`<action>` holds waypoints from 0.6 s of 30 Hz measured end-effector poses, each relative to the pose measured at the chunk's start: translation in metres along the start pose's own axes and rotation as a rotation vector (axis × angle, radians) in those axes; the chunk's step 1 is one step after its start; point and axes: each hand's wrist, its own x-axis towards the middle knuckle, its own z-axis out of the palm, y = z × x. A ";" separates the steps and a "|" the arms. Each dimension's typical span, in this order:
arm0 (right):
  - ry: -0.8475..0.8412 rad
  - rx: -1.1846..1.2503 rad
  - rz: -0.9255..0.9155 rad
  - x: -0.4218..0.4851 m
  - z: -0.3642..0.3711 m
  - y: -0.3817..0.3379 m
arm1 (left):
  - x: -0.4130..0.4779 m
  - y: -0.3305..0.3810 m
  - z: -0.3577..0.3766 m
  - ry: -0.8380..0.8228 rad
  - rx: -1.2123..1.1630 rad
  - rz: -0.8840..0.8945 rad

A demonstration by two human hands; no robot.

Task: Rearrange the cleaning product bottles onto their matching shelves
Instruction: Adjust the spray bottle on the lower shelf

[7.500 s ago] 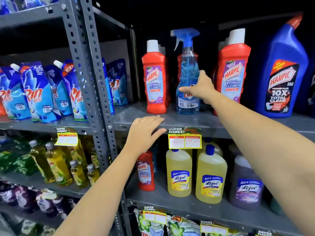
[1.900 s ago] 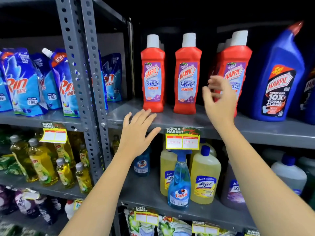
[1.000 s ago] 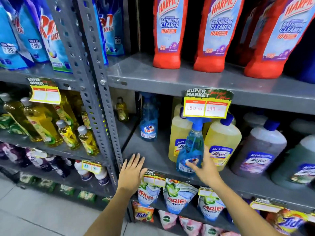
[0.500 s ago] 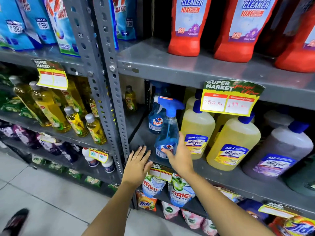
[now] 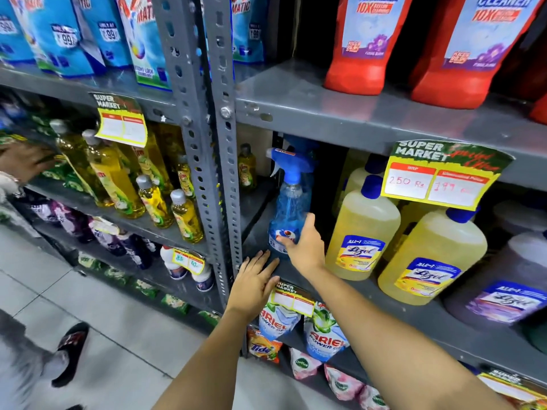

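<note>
A blue spray bottle (image 5: pixel 291 202) stands upright at the left end of the middle shelf (image 5: pixel 414 318), in front of a second blue sprayer (image 5: pixel 299 142) that is mostly hidden behind it. My right hand (image 5: pixel 306 250) wraps the bottle's lower part, thumb up its right side. My left hand (image 5: pixel 254 282) lies flat with fingers spread on the shelf's front edge, just below the bottle. Yellow Lizol bottles (image 5: pixel 364 232) stand right of the sprayer, with a purple one (image 5: pixel 503 291) further right. Red Harpic bathroom cleaner bottles (image 5: pixel 361 54) fill the shelf above.
A grey perforated post (image 5: pixel 219 173) rises just left of the sprayer. Beyond it are yellow dish-liquid bottles (image 5: pixel 109 179) and blue pouches (image 5: pixel 59 39). A price tag (image 5: pixel 441 176) hangs from the upper shelf. Ariel pouches (image 5: pixel 322 335) sit below. Another person's hand (image 5: pixel 20 161) and sandalled foot (image 5: pixel 71 350) are at left.
My right hand has slid the spray bottle from in front of the yellow bottles to the shelf's left end, in front of the other sprayer. My left hand stays on the shelf edge.
</note>
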 end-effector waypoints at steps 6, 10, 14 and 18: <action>0.001 -0.018 -0.008 0.001 0.001 -0.001 | 0.000 -0.001 -0.001 -0.006 -0.016 0.003; 0.005 -0.014 -0.011 0.001 0.001 -0.001 | 0.000 -0.001 -0.001 0.000 -0.021 -0.006; -0.018 -0.010 -0.010 0.001 0.000 -0.001 | 0.000 0.001 -0.001 0.007 -0.016 -0.008; -0.042 0.009 -0.011 0.004 -0.002 -0.001 | 0.000 0.003 -0.002 0.014 -0.013 -0.012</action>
